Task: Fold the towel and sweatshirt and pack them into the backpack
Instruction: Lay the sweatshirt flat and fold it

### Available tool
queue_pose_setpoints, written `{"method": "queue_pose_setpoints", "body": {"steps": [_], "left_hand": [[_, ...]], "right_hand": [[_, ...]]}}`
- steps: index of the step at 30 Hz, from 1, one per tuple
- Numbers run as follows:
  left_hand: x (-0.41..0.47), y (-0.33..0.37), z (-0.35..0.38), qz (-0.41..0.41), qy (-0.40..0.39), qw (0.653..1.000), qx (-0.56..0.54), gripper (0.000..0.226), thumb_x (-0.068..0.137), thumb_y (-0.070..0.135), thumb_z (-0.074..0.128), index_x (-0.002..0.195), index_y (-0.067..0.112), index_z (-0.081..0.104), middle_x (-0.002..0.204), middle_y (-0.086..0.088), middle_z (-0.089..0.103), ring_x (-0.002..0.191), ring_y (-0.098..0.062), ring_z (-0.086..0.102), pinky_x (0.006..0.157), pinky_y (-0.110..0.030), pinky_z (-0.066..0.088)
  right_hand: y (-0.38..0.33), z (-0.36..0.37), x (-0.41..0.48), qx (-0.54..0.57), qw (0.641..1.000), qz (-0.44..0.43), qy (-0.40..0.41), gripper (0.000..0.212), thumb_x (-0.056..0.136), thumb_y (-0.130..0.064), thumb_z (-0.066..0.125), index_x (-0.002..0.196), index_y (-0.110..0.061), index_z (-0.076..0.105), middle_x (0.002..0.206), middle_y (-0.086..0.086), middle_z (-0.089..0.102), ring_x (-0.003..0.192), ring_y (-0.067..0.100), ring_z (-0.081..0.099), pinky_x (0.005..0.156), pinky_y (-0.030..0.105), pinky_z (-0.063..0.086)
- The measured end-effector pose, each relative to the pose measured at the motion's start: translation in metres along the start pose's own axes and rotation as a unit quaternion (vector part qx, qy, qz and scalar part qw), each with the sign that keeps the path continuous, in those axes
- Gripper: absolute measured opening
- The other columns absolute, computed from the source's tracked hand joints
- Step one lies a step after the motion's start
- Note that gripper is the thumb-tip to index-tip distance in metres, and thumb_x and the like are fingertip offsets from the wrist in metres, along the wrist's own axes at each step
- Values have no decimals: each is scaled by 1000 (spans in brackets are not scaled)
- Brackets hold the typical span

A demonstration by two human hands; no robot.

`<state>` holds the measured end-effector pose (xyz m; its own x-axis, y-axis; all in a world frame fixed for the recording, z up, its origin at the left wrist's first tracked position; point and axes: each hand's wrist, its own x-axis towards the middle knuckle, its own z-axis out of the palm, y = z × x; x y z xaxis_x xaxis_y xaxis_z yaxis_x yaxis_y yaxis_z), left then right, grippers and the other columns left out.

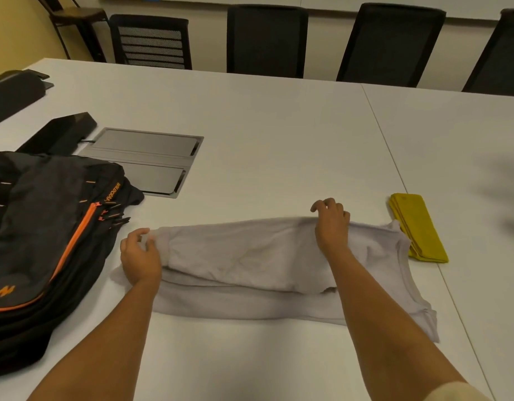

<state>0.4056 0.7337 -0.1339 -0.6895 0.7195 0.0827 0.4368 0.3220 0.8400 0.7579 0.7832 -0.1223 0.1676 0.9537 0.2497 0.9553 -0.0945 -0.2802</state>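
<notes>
Item: pale grey sweatshirt [244, 264], lying on the white bench [264, 125] as a long band folded lengthwise, one layer doubled over another, neckline end to the right. Left hand [140, 256]: at the sweatshirt's left end, thumb and fingers pinching a bunch of the fabric there. Right hand [332, 227]: laid on the sweatshirt's far edge towards its right end, fingers bent and reaching past that edge; whether it grips the cloth cannot be told. Towel [418, 227]: yellow, folded into a narrow strip, flat on the bench just beside the sweatshirt's right end, the sweatshirt's far corner meeting its edge. Backpack [47, 241]: black and grey with an orange zip, lying flat to the left of the sweatshirt, near it but apart. Grey metal hatch [145, 160]: set in the bench beyond the sweatshirt's left end. Black chairs [267, 39]: along the bench's far side, well beyond the sweatshirt.
</notes>
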Motion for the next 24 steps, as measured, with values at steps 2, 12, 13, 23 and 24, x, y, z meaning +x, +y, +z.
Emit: {"method": "queue_pose_setpoints", "body": {"steps": [2,12,13,23,24], "left_hand": [[1,-12,1,-28,-5,994,105,27,95,8,49,119,9,58,128,-16,48,112,-37,50,94,-50,41],[-56,8,57,248,-70,943,209,26,88,15,54,112,15,65,133,-11,53,121,-30,49,100,-48,30],[-70,17,67,301,-88,932,184,26,87,20,50,108,17,66,129,-9,56,117,-27,52,98,-44,33],[-202,67,135,655,-343,662,126,47,68,39,74,111,28,58,107,7,60,93,-11,58,82,-26,43],[-206,66,140,651,-351,661,123,46,67,33,76,110,27,60,104,7,61,89,-12,59,78,-24,46]], "right_hand": [[0,5,3,11,999,10,-38,60,70,25,41,120,-6,55,125,15,51,109,31,47,85,32,32],[42,11,-22,90,985,131,69,41,82,15,44,113,-6,62,114,19,59,101,32,53,83,35,43],[47,7,-23,104,975,173,92,35,86,10,46,113,-6,62,114,18,59,102,32,53,83,35,43],[126,-7,-21,290,848,438,-71,60,93,-38,52,130,8,44,124,23,54,114,36,52,94,39,42],[129,-10,-22,303,846,433,-70,56,93,-36,53,125,10,49,115,23,58,104,34,54,90,38,43]]}}
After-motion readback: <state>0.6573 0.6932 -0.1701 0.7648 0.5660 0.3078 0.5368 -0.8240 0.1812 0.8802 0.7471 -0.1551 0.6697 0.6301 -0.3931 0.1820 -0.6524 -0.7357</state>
